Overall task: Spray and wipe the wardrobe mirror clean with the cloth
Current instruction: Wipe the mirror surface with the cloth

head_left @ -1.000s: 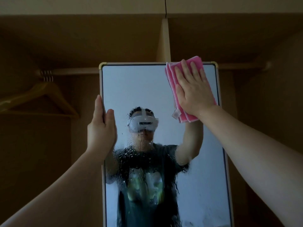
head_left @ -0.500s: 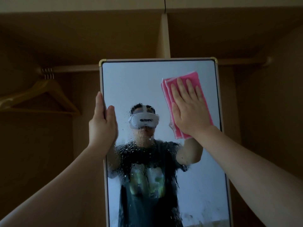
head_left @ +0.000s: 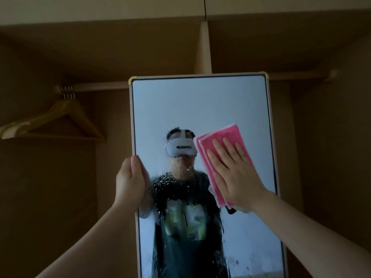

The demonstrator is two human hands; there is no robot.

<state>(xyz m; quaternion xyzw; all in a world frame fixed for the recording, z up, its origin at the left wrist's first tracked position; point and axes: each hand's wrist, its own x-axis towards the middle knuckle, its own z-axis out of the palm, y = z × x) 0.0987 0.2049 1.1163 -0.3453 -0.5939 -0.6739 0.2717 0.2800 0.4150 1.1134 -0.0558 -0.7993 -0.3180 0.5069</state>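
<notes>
right hand (head_left: 234, 177) lies flat, fingers spread, pressing pink cloth (head_left: 220, 141) on mirror (head_left: 200, 107); left hand (head_left: 130, 183) grips its edge.

a dim brown wardrobe interior (head_left: 60, 197) fills the view, split by a pale upright divider (head_left: 205, 47) that rises to a lighter top board (head_left: 100, 9). a wooden rail (head_left: 100, 87) runs across the left bay and carries wooden hangers (head_left: 60, 119) bunched at its left end. a thin dark cord (head_left: 204, 6) hangs above the divider.
</notes>
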